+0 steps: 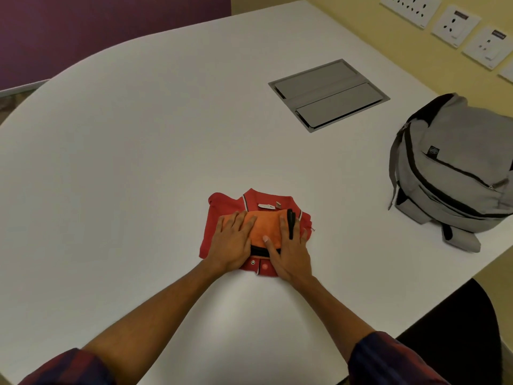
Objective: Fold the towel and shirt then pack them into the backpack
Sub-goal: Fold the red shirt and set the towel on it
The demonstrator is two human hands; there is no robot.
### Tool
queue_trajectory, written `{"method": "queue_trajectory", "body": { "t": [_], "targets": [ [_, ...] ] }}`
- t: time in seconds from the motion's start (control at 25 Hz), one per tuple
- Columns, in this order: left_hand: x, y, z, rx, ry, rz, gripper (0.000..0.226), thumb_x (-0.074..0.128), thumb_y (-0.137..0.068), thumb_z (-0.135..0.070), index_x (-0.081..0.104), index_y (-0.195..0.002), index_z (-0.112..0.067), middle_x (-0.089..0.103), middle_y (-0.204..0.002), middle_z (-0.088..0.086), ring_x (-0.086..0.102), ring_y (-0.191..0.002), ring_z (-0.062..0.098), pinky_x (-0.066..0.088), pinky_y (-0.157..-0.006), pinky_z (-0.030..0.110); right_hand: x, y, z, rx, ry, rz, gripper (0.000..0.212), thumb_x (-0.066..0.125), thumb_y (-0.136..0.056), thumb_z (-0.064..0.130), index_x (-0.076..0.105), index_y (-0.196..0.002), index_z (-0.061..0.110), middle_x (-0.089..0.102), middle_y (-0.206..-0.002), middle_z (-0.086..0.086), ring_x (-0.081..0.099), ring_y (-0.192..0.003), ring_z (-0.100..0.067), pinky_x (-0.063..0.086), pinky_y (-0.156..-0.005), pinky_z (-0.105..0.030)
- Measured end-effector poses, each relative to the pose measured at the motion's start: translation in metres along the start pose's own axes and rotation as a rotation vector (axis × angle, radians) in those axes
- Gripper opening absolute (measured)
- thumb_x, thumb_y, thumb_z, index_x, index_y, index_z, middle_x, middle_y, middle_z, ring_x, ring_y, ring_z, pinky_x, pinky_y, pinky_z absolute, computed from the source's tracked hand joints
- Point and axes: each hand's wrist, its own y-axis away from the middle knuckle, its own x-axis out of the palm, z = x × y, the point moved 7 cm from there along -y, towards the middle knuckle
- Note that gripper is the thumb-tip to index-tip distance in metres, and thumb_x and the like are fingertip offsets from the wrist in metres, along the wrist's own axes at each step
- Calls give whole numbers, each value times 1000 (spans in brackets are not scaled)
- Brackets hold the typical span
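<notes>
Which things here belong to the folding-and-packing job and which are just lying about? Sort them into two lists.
Part of the job:
- folded red shirt
- folded orange towel on top of it, under the left hand and right hand
- grey backpack

Lying about:
- metal cable hatch in the table
- wall sockets
- black chair

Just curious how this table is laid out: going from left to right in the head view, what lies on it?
Folded red shirt with the orange towel stacked on it, under both hands → grey cable hatch → grey backpack.
</notes>
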Motion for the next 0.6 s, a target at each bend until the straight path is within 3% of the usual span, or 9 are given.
{"method": "queue_trajectory", "body": {
  "t": [0.08,0.24,0.44,0.6],
  "targets": [
    [-5,4,16,-37,36,-43,72,8,-90,-61,20,-151,-25,25,-158,6,19,-146,25,8,-119,50,5,-1,17,-27,3,18,79,29,-90,68,-7,-152,35,-6,-163,-5,4,-148,-38,34,-108,-55],
    [-30,1,59,-114,94,-20,94,25,-73,-79,30,-147,-21,36,-150,10,31,-139,27,13,-117,51,25,-11,56,-126,-18,63,80,36,-94,60,-7,-154,28,0,-163,-8,17,-146,-37,40,-107,-53],
    [-50,16,156,-250,184,91,94,51,-65,-72,40,-142,-19,45,-136,11,43,-127,29,25,-113,50,71,-15,131,-226,-77,200,83,45,-94,47,-7,-154,23,6,-161,-13,21,-144,-39,40,-106,-54],
    [-69,24,200,-289,347,71,73,71,-70,-56,53,-126,-14,55,-119,8,53,-109,28,42,-98,45,74,-32,176,-252,-25,126,81,54,-91,40,8,-154,18,12,-160,-12,13,-146,-35,27,-114,-53]
  ]
}}
